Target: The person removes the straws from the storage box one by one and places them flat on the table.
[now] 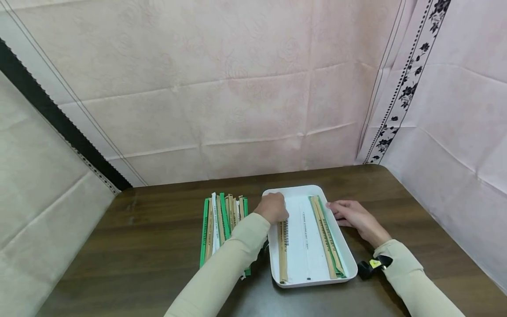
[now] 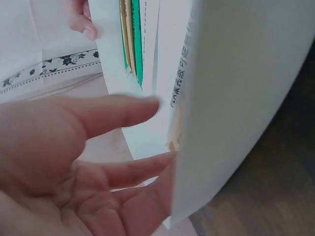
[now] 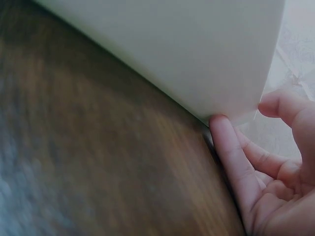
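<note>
Tan packet is lying inside the tray, along its left wall, long axis running lengthwise with the tray. Left hand is the nearer, sitting over the far end, so the packet is extending from its fingers back toward the person. Left thumb and fingers are standing spread; contact with packet is staying unclear. Right hand is touching the right rim, thumb and forefinger apart. Pile is lying on the tabletop, left of the tray.
</note>
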### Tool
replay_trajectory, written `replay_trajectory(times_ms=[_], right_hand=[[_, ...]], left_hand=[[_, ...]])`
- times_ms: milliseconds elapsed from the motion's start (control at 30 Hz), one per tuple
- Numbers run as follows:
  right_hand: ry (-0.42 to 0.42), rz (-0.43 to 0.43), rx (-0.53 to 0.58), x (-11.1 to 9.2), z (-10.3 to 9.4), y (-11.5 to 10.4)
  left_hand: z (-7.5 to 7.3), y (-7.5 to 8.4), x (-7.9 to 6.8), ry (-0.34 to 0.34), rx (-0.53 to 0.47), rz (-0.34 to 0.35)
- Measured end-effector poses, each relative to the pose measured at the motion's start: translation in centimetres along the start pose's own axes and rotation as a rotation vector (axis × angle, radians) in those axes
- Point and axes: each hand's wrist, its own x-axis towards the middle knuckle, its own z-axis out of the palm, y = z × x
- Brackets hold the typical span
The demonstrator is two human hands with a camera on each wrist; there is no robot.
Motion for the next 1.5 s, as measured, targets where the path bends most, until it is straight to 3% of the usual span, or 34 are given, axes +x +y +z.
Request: replay_trajectory(times_ms=[133, 300, 633, 1033, 1233, 1500], right_hand=[[0.011, 0.0, -0.002, 0.0, 0.0, 0.0], [0.002, -0.008, -0.001, 0.0, 0.0, 0.0], [-0.008, -0.007, -0.001, 0.2, 0.6, 0.2], [0.011, -0.008, 0.005, 0.0, 0.2, 0.5], [0.009, -0.01, 0.003, -0.1, 0.0, 0.7], [0.015, -0.007, -0.005, 0.0, 0.0, 0.5]], left_hand=[[0.3, 0.8, 0.1, -0.1, 0.063, -0.04], [0.6, 1.1, 0.7, -0.121, 0.102, -0.042], [0.9, -0.4, 1.6, -0.16, -0.239, -0.009], [1.2, -0.5, 1.9, -0.129, -0.283, -0.07], [1.6, -1.0, 1.5, -0.061, -0.345, -0.079], [1.6, -0.5, 1.1, -0.008, -0.289, -0.058]])
